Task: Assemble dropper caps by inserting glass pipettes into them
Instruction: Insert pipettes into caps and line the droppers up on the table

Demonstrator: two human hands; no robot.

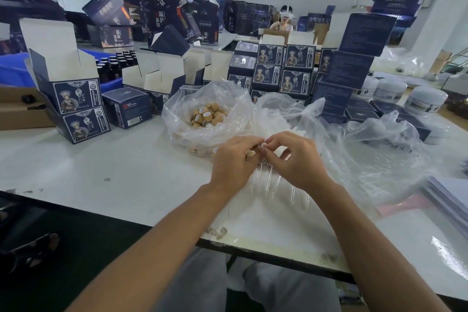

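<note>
My left hand (pixel 234 159) grips several tan dropper caps (pixel 250 154), its fingers curled round them. Close beside it, my right hand (pixel 291 157) pinches a small white rubber piece (pixel 264 145) at its fingertips, right against the left fingers. Glass pipettes (pixel 273 185) lie in a row under clear plastic just below both hands. Behind the hands an open plastic bag (pixel 177 119) holds a heap of tan caps (pixel 209 115). Whether a pipette is in either hand is hidden.
Dark blue printed boxes (pixel 76 109) stand left and behind. Crumpled clear plastic (pixel 379 144) spreads to the right, white jars (pixel 425 99) beyond it. A paper stack (pixel 445 197) lies at the right edge. A person sits at the far table (pixel 282 23).
</note>
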